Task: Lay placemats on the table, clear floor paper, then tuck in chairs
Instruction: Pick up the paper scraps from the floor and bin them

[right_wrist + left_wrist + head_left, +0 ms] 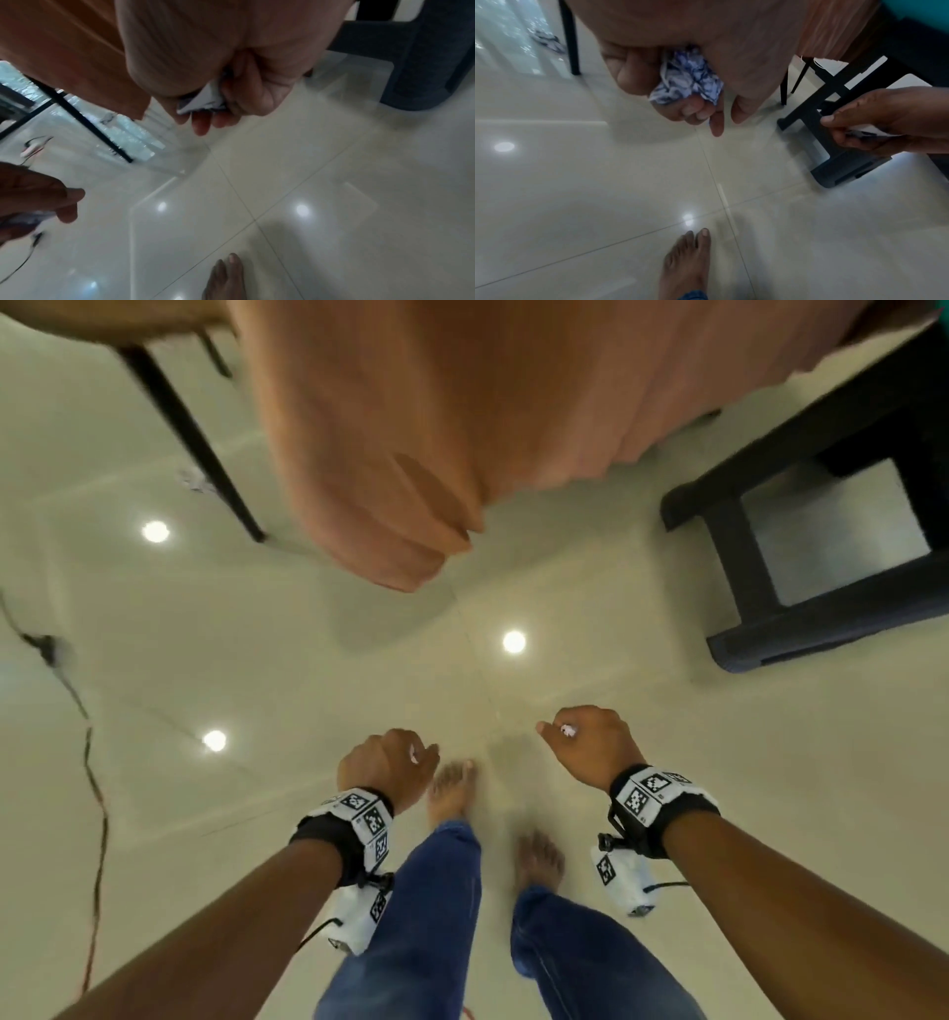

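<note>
Both forearms reach out low over the floor, a marker band strapped to each wrist. Left hand (386, 765) fingers are curled round a crumpled paper wad (689, 78), white with blue-grey print, soft and creased. Right hand (590, 746) pinches a 2nd scrap (203, 101) between thumb and fingers: flatter, white, with a dark printed edge and 1 sharp corner sticking out.

Step in hand, as judged: floor paper clearing, with both hands loaded. Floor (359, 685) near the feet is glossy cream tile, thin grout lines, 3 ceiling-light reflections; no paper on it here. Far left of the left hand, a small pale patterned thing (195, 480) lies by a thin black table leg (190, 433); possibly another scrap, too blurred to confirm.

Ahead of the hands hangs a terracotta cloth (436, 428), matte, in soft folds. Right of the right hand stands a dark chair (760, 618), square-framed, pulled out.

Next move likely calls for dropping both scraps in a bin; none is in view. Chair-tucking needs free hands.
</note>
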Action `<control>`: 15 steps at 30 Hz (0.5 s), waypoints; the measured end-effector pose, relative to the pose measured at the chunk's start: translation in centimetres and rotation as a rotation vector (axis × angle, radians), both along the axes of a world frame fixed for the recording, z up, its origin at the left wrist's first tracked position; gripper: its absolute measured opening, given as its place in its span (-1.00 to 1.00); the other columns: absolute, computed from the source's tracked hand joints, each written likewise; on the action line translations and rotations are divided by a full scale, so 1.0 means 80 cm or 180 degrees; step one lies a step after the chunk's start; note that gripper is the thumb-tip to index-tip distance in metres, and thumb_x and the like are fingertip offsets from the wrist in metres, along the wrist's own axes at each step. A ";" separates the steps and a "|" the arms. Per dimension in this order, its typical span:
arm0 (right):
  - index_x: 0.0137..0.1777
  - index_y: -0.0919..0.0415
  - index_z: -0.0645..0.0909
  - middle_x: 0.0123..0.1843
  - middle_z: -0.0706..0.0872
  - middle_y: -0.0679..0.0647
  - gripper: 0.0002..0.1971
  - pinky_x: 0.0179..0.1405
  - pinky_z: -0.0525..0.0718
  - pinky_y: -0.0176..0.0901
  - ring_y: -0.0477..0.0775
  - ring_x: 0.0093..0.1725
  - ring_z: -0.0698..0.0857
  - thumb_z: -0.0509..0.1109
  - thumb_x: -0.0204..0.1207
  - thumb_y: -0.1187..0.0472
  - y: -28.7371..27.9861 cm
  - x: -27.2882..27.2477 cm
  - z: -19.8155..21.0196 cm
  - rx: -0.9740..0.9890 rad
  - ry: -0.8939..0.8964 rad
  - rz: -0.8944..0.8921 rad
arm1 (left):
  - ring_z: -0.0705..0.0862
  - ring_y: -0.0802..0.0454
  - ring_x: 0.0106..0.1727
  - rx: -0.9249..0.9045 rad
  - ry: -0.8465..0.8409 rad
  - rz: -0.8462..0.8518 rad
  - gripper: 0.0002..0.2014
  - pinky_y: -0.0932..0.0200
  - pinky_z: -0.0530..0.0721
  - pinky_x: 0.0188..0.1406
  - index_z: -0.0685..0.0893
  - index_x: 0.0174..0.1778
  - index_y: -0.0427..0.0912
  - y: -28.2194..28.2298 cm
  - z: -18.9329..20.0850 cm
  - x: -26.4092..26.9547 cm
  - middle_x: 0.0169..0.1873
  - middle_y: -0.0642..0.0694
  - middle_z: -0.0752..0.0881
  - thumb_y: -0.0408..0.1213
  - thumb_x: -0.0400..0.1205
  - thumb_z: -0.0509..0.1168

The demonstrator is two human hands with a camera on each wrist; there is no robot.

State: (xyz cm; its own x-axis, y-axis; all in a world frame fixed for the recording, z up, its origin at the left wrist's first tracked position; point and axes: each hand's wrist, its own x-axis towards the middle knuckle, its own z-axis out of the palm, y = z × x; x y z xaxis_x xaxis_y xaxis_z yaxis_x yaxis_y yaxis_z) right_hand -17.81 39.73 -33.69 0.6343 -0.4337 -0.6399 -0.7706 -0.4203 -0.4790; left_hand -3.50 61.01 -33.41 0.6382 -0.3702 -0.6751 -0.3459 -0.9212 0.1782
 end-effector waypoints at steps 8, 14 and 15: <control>-0.61 0.04 0.28 -0.54 0.41 -0.02 -0.43 -0.19 0.54 -0.10 0.20 -0.33 0.49 0.26 0.54 -0.24 0.100 0.135 0.119 -0.0118 0.0109 0.1188 | 0.65 -0.13 -0.31 0.0248 -0.0470 0.0721 -0.51 0.17 0.55 -0.32 0.54 -0.45 -0.06 0.121 0.148 0.113 -0.42 -0.03 0.61 0.22 0.62 0.07; -0.58 0.10 0.29 -0.56 0.39 -0.05 -0.47 -0.24 0.40 -0.12 0.22 -0.33 0.46 0.21 0.61 -0.08 0.213 0.286 0.178 -0.0431 0.0179 0.1504 | 0.66 -0.13 -0.37 0.0067 -0.0450 0.1351 -0.53 0.17 0.56 -0.38 0.64 -0.38 -0.24 0.242 0.194 0.228 -0.49 -0.09 0.62 0.01 0.66 0.08; -0.56 0.11 0.30 -0.54 0.40 -0.04 -0.49 -0.22 0.40 -0.11 0.23 -0.29 0.46 0.20 0.61 -0.08 0.232 0.308 0.179 -0.0428 0.0221 0.1523 | 0.65 -0.13 -0.37 0.0010 -0.0397 0.1478 -0.56 0.17 0.53 -0.39 0.61 -0.40 -0.23 0.262 0.200 0.246 -0.48 -0.09 0.62 -0.02 0.65 0.09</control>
State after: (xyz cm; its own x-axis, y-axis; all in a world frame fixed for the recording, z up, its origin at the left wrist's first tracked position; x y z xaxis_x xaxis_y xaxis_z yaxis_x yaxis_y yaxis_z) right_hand 6.82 58.25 -19.36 0.7402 -0.1859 -0.6462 -0.5045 -0.7890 -0.3508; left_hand 16.20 82.00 -17.44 0.8117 -0.0249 -0.5836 0.0838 -0.9838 0.1586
